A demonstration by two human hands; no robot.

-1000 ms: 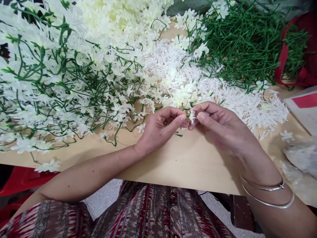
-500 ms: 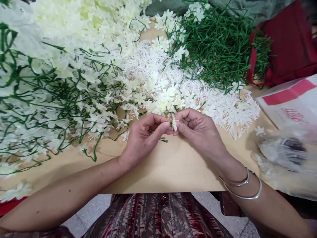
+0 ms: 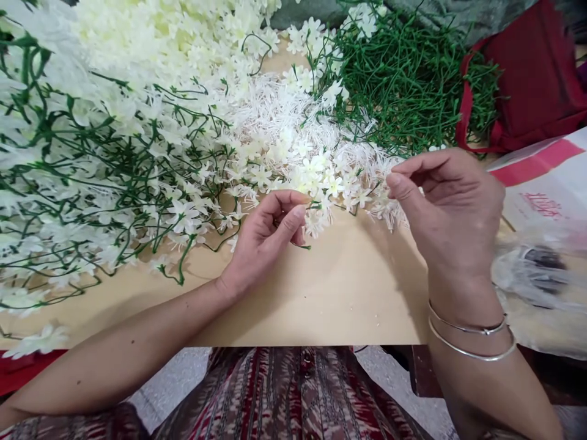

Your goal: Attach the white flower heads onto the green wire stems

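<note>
My left hand (image 3: 270, 235) rests on the tan board (image 3: 348, 293) with its fingers pinched round a small green stem (image 3: 303, 245) that carries a white flower (image 3: 316, 223) at its tip. My right hand (image 3: 452, 211) is raised to the right of it, over the edge of the pile of white spiky flower centres (image 3: 298, 122). Its thumb and fingers are drawn together near the pile; whether anything is between them is too small to tell. Loose cream petals (image 3: 321, 174) lie between the two hands.
Finished sprigs of white flowers on green stems (image 3: 92, 165) cover the left. A heap of cream petals (image 3: 183, 30) lies at the back, bare green stems (image 3: 408, 79) at back right beside a red bag (image 3: 536, 85). A white-and-red packet (image 3: 545, 195) and clear plastic bag (image 3: 536, 275) sit at right.
My right hand has let go of the flower and moved right and up toward the white pile. My left hand keeps the stem with the flower on it.
</note>
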